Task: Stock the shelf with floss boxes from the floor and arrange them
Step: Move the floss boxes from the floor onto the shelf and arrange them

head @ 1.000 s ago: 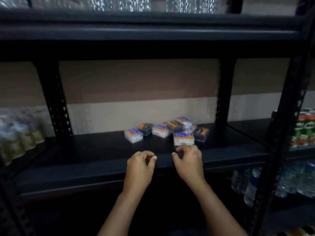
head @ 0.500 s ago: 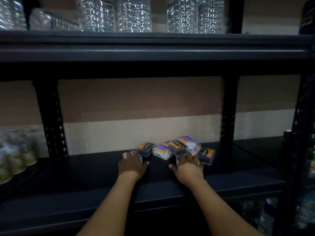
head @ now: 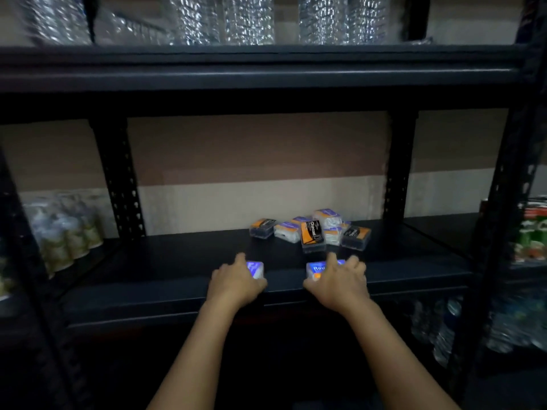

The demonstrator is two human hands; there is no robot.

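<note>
A loose heap of small floss boxes, orange-black and blue-white, lies on the black shelf board, right of its middle. My left hand grips a blue-white floss box near the shelf's front edge. My right hand grips another blue-white floss box a little to the right, just in front of the heap. Both boxes are partly covered by my fingers.
Water bottles stand on the shelf above. Green-labelled bottles fill the bay to the left, packaged goods the bay to the right. Black perforated uprights flank the bay. More water bottles sit low right.
Both hands reached forward onto the shelf, took a blue-white box each from the heap and drew them toward the front edge. The camera view has also shifted.
</note>
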